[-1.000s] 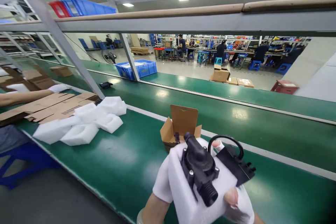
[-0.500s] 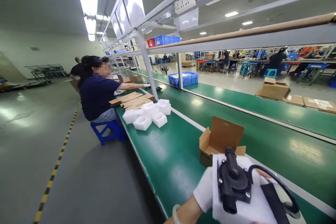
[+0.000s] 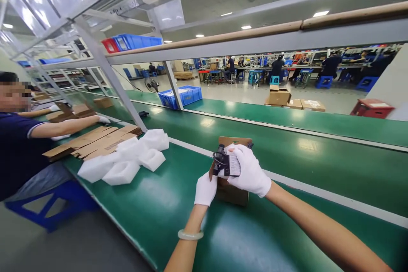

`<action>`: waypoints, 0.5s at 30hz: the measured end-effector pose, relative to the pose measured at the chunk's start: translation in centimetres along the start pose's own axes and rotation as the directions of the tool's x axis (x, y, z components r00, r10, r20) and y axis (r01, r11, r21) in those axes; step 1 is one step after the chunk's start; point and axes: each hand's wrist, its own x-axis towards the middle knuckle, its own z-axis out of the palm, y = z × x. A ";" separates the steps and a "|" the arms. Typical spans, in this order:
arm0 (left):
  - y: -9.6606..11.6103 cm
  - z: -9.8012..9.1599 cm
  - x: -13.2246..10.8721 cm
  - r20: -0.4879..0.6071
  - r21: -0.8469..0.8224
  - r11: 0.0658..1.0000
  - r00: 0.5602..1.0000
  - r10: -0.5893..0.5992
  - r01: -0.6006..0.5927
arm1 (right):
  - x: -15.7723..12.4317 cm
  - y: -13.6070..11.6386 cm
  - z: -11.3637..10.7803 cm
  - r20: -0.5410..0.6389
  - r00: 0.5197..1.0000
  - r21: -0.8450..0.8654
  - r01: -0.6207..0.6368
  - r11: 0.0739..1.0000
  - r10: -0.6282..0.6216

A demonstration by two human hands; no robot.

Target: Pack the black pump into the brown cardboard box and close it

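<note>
A small brown cardboard box (image 3: 231, 193) stands on the green belt in front of me, its flap up behind. My right hand (image 3: 250, 172), in a white glove, grips a black pump with its black adapter and cable (image 3: 225, 163) at the box's opening. My left hand (image 3: 205, 189), also gloved, presses against the box's left side. The white foam around the pump is mostly hidden by my hand and the box.
White foam inserts (image 3: 127, 159) and flat cardboard blanks (image 3: 92, 140) lie on the belt to the left, where a seated person (image 3: 19, 148) reaches over them. A blue bin (image 3: 181, 94) sits beyond the metal frame. Other workers sit far off.
Both hands have moved forward from near my body to the box. The pump in its foam, held close up before, is now at the box's opening.
</note>
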 end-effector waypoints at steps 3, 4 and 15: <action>-0.1 -0.1 -0.8 0.020 0.068 0.998 1.000 -0.001 0.000 | -0.1 0.7 0.1 0.199 0.975 -0.127 -0.079 0.989 0.104; -0.1 -0.1 -1.0 0.031 0.081 0.997 1.000 0.002 -0.005 | 0.1 0.7 -0.2 0.260 0.957 -0.150 -0.093 0.984 0.130; -0.4 0.2 -0.7 0.052 0.080 0.997 0.999 0.001 -0.005 | 3.6 2.1 0.8 0.706 0.679 -0.307 0.038 0.951 0.201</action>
